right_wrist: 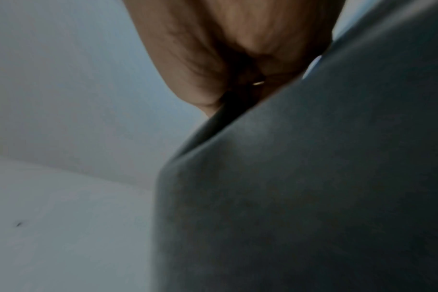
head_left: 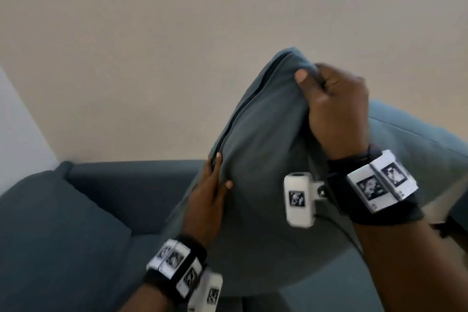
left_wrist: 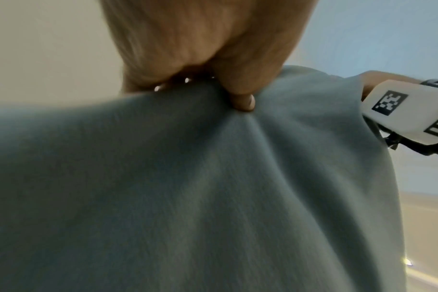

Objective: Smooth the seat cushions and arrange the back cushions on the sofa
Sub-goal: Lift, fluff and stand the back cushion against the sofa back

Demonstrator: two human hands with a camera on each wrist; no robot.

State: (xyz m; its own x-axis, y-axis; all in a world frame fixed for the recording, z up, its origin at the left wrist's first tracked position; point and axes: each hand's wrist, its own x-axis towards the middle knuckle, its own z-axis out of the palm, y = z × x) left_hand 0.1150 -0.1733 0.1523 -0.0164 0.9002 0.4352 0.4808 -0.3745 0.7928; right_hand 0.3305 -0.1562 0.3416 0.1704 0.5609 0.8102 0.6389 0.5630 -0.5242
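A large grey-blue back cushion point(head_left: 260, 159) is held up off the sofa point(head_left: 114, 185), tilted with one corner high against the wall. My right hand point(head_left: 326, 99) grips its top edge in a fist, thumb on the front. My left hand point(head_left: 215, 180) pinches the cushion's left seam lower down, thumb pressed into the fabric point(left_wrist: 243, 102). In the right wrist view the cushion point(right_wrist: 300, 187) fills the right side under my curled right hand point(right_wrist: 228, 79). In the left wrist view the cushion point(left_wrist: 188, 197) covers most of the picture.
Another cushion point(head_left: 58, 215) lies on the sofa's left end by the armrest. A further grey-blue cushion point(head_left: 415, 139) stands behind my right wrist. A beige wall point(head_left: 177, 33) rises behind the sofa.
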